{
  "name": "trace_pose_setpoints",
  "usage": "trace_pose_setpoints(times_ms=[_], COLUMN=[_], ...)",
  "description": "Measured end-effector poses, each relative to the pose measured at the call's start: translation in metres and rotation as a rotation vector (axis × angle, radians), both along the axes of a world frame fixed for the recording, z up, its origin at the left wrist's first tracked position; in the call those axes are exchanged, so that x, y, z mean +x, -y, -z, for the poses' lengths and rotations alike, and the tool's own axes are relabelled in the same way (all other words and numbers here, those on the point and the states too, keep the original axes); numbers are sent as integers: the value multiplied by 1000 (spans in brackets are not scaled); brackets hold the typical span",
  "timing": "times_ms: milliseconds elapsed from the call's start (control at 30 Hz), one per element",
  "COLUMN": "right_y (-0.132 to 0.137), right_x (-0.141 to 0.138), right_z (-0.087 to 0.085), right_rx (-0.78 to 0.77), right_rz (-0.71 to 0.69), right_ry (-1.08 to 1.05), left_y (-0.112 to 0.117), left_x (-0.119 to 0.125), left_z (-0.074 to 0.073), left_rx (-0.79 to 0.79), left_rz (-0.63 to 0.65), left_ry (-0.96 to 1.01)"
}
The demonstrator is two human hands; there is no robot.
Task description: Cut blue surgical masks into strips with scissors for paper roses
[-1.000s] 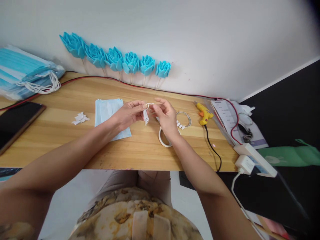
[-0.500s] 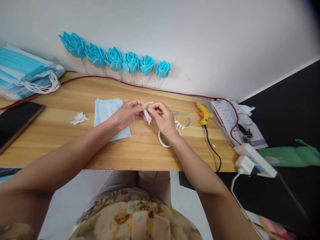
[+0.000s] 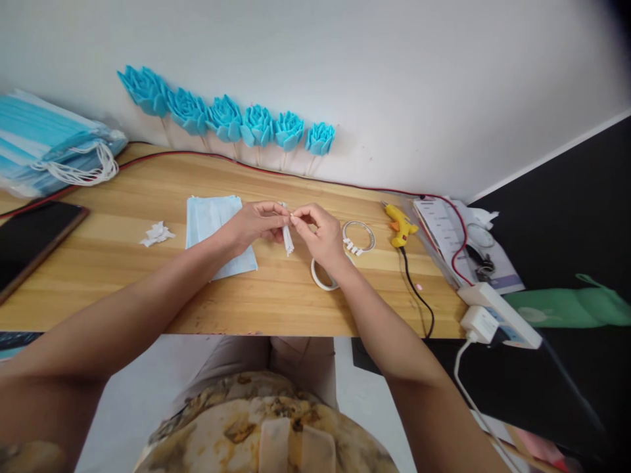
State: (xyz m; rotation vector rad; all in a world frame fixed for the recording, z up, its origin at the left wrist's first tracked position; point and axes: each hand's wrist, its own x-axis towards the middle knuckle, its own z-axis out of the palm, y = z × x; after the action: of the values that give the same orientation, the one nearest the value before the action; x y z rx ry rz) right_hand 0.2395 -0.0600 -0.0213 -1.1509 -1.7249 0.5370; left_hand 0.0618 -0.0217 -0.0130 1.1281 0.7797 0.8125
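Your left hand and right hand pinch a narrow white soft-looking bundle, frame centre | thin white strand, visible a second ago, now hidden: work seems gathered at one spot | flat pale-blue fabric sheet, left of centre

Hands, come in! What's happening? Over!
Left hand pinching white bundle. Right hand close beside it, grip unclear. White tape roll partly hidden behind right wrist.

No text can be read. Right of the yellow glue gun, papers carry print too small to make out; farther right of the gun, a green item bears an unclear pale mark.
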Motion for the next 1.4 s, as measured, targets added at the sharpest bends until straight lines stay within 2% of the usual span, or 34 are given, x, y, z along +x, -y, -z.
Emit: trace_pose_setpoints(times_ms=[167, 400, 633, 833, 1000, 1167, 1300, 1400], right_y=[-4, -7, -5, -3, -3, -2, -2, -3], right_x=[0, -1, 1, 2, 5, 7, 7, 6], right_z=[4, 8, 4, 4, 5, 4, 1, 0], right_rx=[-166, -192, -160, -44, 72, 119, 77, -61], right_rz=[31, 58, 98, 150, 131, 94, 46, -15], right_ry=[-167, -271, -181, -12, 143, 258, 274, 135], left_y=[-2, 0, 1, 1, 1, -1, -1, 0], left_x=[-1, 2, 2, 4, 3, 2, 2, 2], left_z=[2, 1, -1, 1, 2, 5, 5, 1], left_rx=[-4, -7, 15, 13, 20, 48, 84, 128], left_rz=[5, -22, -26, -27, -12, -9, -34, -55], left_ry=[-30, -38, -67, -39, -34, -38, -69, -100])
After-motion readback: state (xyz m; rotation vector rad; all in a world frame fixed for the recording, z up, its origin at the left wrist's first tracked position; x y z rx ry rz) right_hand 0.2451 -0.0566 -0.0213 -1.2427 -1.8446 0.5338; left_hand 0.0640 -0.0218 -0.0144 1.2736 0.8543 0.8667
